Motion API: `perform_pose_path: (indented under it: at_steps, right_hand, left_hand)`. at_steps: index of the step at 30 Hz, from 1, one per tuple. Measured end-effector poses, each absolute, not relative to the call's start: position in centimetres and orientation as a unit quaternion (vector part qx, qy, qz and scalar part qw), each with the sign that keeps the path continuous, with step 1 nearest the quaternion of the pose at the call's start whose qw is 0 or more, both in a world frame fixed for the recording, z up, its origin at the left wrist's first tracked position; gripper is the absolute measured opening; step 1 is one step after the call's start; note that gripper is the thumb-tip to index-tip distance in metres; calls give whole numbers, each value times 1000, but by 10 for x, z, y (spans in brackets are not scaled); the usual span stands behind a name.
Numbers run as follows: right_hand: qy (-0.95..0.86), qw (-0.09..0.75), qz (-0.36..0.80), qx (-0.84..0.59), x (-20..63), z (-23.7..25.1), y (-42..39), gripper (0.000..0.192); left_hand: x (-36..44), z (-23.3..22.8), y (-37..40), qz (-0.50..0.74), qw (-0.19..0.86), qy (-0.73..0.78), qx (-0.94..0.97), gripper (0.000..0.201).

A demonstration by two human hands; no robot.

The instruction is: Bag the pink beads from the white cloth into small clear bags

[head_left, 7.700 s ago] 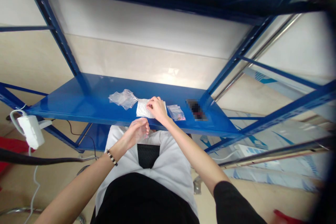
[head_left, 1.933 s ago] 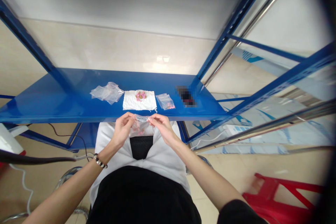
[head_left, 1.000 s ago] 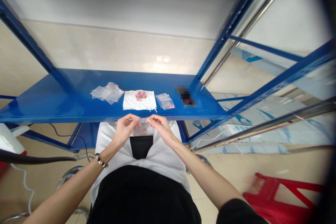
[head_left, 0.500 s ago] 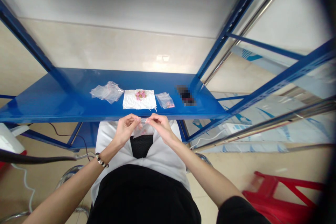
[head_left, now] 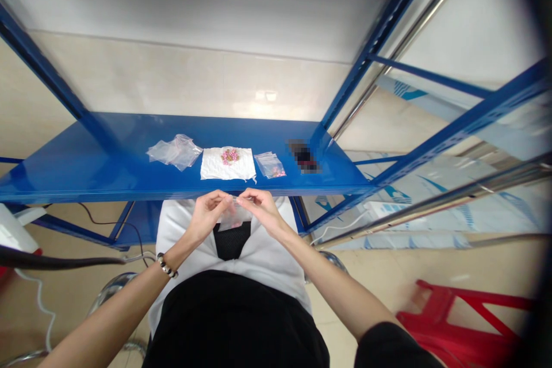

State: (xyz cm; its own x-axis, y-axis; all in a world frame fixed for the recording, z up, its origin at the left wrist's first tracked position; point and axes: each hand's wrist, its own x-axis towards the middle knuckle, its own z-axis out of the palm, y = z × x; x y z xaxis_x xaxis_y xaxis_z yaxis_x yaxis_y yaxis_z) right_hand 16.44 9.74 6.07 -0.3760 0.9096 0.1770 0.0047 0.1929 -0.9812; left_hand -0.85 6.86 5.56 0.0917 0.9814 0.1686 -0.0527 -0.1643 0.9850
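Note:
My left hand (head_left: 210, 213) and my right hand (head_left: 261, 209) pinch the top of a small clear zip bag (head_left: 232, 218) between them, just off the shelf's front edge and above my lap. Something pinkish shows low in that bag, too faint to make out. In front of my hands, a white cloth or paper (head_left: 224, 169) carries a small heap of pink and brownish beads (head_left: 230, 156). To its right lies another zip bag (head_left: 270, 164) with a few pink and orange beads inside. Several flat clear bags (head_left: 176, 151) overlap at the left.
All of these lie on a blue metal shelf (head_left: 116, 152) with blue uprights. A blurred-out dark object (head_left: 304, 156) rests toward the right end. A red plastic stool (head_left: 457, 322) stands at lower right, and a dark cable (head_left: 112, 222) hangs below the shelf on the left.
My hands have come slightly closer together along the bag's top edge, the right shifting a little left. The things on the shelf stay where they were.

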Motion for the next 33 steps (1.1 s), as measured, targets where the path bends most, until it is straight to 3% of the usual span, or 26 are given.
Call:
perform_pose_path:
  at_steps: [20, 33]
  right_hand:
    - [-562, 450, 583, -377, 164, 56, 101, 24]
    - [-587, 446, 583, -342, 161, 59, 95, 18]
  left_hand:
    - [-16, 59, 75, 567, 463, 423, 534, 23]
    - [-10, 51, 71, 516, 489, 415, 568, 22]
